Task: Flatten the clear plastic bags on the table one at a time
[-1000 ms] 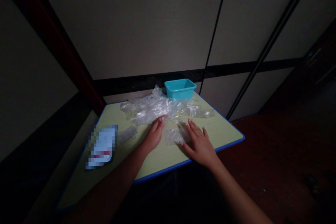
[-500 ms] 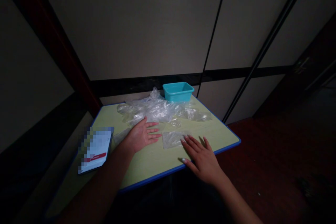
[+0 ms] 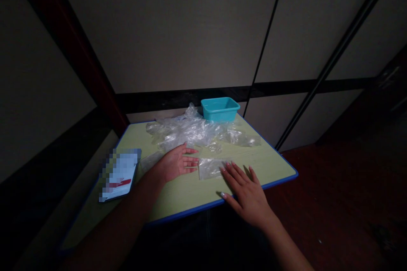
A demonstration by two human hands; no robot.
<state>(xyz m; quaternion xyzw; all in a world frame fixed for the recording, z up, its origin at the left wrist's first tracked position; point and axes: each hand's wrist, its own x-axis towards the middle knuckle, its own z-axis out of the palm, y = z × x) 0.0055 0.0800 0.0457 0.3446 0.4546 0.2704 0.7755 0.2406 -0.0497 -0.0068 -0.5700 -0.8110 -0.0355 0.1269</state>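
Observation:
A flat, folded clear plastic bag lies on the pale table between my two hands. My right hand is spread palm down, its fingertips resting over the bag's right end. At the bag's left edge, my left hand is open with fingers stretched toward it. Another flat piece of clear plastic lies partly hidden behind my left wrist. Beyond both hands spreads a crumpled heap of clear plastic bags.
A turquoise plastic basin stands at the table's far right corner. On the left lies a tablet with a lit, partly blurred screen. The table has a blue edge, and pale panels rise behind it.
The camera view has shifted slightly, moving the scene a little rightward. My left hand has edged closer to the folded bag's left edge; my right hand stays at its right end.

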